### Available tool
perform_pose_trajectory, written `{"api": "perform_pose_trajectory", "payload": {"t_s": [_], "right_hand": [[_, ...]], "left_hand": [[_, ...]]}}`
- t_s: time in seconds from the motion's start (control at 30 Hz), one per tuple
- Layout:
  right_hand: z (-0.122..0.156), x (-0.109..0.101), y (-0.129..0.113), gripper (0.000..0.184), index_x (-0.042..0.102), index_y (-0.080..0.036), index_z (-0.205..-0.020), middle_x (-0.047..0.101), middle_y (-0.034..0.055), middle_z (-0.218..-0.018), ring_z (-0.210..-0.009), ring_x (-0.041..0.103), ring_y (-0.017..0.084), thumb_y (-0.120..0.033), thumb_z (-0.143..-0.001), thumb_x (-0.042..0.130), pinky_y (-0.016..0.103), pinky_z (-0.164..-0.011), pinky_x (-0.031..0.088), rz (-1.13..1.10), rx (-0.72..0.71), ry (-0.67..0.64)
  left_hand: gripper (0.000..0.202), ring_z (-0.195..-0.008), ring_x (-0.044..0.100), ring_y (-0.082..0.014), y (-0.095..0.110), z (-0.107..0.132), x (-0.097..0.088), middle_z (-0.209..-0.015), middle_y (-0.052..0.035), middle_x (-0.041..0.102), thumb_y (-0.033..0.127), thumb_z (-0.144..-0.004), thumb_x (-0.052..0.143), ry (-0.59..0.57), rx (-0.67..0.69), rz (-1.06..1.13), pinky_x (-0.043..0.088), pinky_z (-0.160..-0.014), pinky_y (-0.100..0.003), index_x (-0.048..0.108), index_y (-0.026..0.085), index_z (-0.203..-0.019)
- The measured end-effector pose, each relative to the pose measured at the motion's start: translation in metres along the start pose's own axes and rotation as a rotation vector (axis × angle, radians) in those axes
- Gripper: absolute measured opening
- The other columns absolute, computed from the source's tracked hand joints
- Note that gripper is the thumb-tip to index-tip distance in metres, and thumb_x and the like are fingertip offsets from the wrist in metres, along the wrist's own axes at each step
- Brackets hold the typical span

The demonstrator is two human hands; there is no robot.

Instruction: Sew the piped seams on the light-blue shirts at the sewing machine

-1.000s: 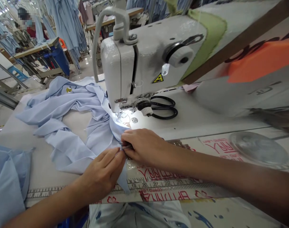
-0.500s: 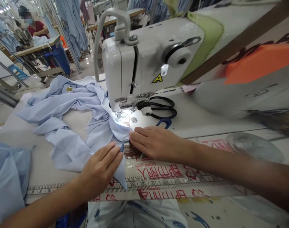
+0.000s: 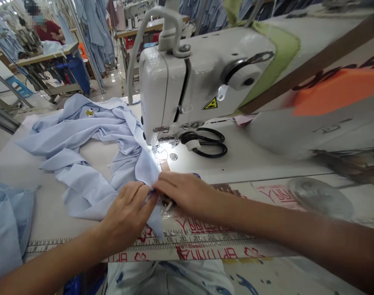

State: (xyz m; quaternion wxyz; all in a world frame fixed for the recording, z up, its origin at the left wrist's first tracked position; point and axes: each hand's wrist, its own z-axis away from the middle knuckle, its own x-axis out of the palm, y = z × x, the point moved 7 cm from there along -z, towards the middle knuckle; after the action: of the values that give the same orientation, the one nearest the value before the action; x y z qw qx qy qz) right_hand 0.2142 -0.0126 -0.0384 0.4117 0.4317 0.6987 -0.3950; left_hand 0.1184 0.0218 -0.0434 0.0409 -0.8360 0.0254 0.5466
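A light blue cloth piece (image 3: 91, 123), part of a garment, lies bunched on the sewing machine table, and its near edge runs toward the lit needle area. My left hand (image 3: 128, 213) is closed on the cloth's near edge, with a pointed corner hanging below its fingers. Touching it, my right hand (image 3: 183, 190) pinches the same edge; the fingertips of both hands meet and partly hide the cloth. Beyond my fingers stands the white sewing machine (image 3: 156, 90), its lamp lighting the needle plate.
Black-handled scissors (image 3: 216, 143) lie beside the needle. A ruler strip (image 3: 199, 237) lines the table's front edge. More blue cloth (image 3: 8, 221) is at far left. A round clear disc (image 3: 320, 198) lies at right. Another person (image 3: 48, 30) sits at a table in the back left.
My right hand has moved left to meet my left hand and now pinches the cloth edge. The cloth's curved edge near the needle has been drawn toward my hands.
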Motion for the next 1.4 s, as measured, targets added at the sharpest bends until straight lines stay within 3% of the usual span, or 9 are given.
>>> {"api": "perform_pose_trajectory", "payload": {"t_s": [0.17,0.53,0.7,0.87,0.93,1.03,1.17,1.23,1.4], "right_hand": [[0.013,0.003,-0.008,0.024,0.054,-0.005,-0.103,0.057,0.0112,-0.087,-0.078,0.051,0.018,-0.012,-0.091,0.034,0.028,-0.058,0.045,0.059,-0.083,0.033],[0.010,-0.004,-0.012,0.020,0.056,-0.006,-0.092,0.059,0.0078,-0.080,-0.071,0.049,0.014,-0.010,-0.091,0.036,0.025,-0.055,0.043,0.062,-0.227,0.105],[0.014,-0.007,-0.010,0.021,0.056,-0.008,-0.086,0.059,0.0070,-0.081,-0.072,0.049,0.015,-0.010,-0.091,0.035,0.026,-0.053,0.039,0.102,-0.271,0.102],[0.017,-0.005,-0.007,0.019,0.054,-0.009,-0.094,0.057,0.0042,-0.075,-0.065,0.047,0.014,-0.013,-0.091,0.035,0.027,-0.049,0.033,0.119,-0.273,0.051],[0.018,-0.002,-0.006,0.019,0.052,-0.008,-0.099,0.057,0.0039,-0.074,-0.063,0.047,0.014,-0.015,-0.090,0.037,0.027,-0.049,0.032,0.095,-0.254,0.040],[0.021,0.001,-0.002,0.020,0.052,-0.009,-0.100,0.058,0.0036,-0.074,-0.062,0.047,0.014,-0.017,-0.089,0.037,0.028,-0.049,0.029,0.063,-0.224,0.034],[0.024,0.003,0.002,0.020,0.055,-0.012,-0.095,0.059,0.0039,-0.074,-0.064,0.049,0.014,-0.014,-0.085,0.038,0.028,-0.050,0.028,0.010,-0.195,-0.008],[0.017,0.000,0.008,0.020,0.056,-0.014,-0.093,0.059,0.0033,-0.073,-0.063,0.050,0.014,-0.014,-0.082,0.040,0.027,-0.051,0.029,-0.065,-0.094,-0.030],[-0.016,-0.007,0.034,0.024,0.055,-0.016,-0.104,0.061,0.0057,-0.086,-0.071,0.054,0.016,-0.023,-0.081,0.050,0.027,-0.059,0.033,-0.155,0.289,-0.121]], "left_hand": [[0.026,-0.116,0.042,-0.0282,0.003,0.004,0.002,-0.116,-0.0173,0.050,0.005,-0.084,0.039,0.024,0.057,0.075,0.045,-0.095,-0.045,0.055,0.004,-0.104],[0.026,-0.119,0.041,-0.0294,0.000,0.008,0.003,-0.116,-0.0184,0.052,0.005,-0.085,0.041,0.018,0.057,0.142,0.046,-0.095,-0.045,0.054,0.003,-0.107],[0.026,-0.109,0.047,-0.0241,-0.006,0.002,-0.002,-0.109,-0.0146,0.056,0.004,-0.085,0.039,0.041,0.059,0.221,0.048,-0.091,-0.041,0.055,0.005,-0.106],[0.015,-0.071,0.052,-0.0163,-0.033,-0.031,0.001,-0.072,-0.0041,0.059,0.014,-0.087,0.043,-0.001,-0.071,0.196,0.050,-0.063,-0.030,0.057,0.012,-0.083],[0.015,-0.068,0.050,-0.0178,-0.040,-0.041,-0.003,-0.068,-0.0044,0.056,0.017,-0.086,0.047,0.029,-0.143,-0.006,0.047,-0.058,-0.031,0.055,0.012,-0.074],[0.017,-0.065,0.046,-0.0172,-0.023,-0.041,-0.012,-0.064,-0.0038,0.051,0.015,-0.083,0.051,0.097,-0.027,-0.159,0.044,-0.058,-0.031,0.052,0.013,-0.066],[0.016,-0.084,0.050,-0.0206,0.000,-0.022,-0.005,-0.087,-0.0105,0.058,0.013,-0.085,0.049,-0.022,0.074,-0.060,0.048,-0.073,-0.035,0.057,0.006,-0.096],[0.028,-0.097,0.048,-0.0235,0.002,-0.015,0.001,-0.103,-0.0145,0.056,0.012,-0.085,0.048,-0.072,0.082,-0.038,0.048,-0.082,-0.038,0.052,0.001,-0.111],[0.030,-0.104,0.047,-0.0267,0.001,-0.014,0.004,-0.105,-0.0160,0.056,0.008,-0.084,0.046,-0.101,0.142,-0.049,0.048,-0.084,-0.040,0.051,0.001,-0.113]]}}
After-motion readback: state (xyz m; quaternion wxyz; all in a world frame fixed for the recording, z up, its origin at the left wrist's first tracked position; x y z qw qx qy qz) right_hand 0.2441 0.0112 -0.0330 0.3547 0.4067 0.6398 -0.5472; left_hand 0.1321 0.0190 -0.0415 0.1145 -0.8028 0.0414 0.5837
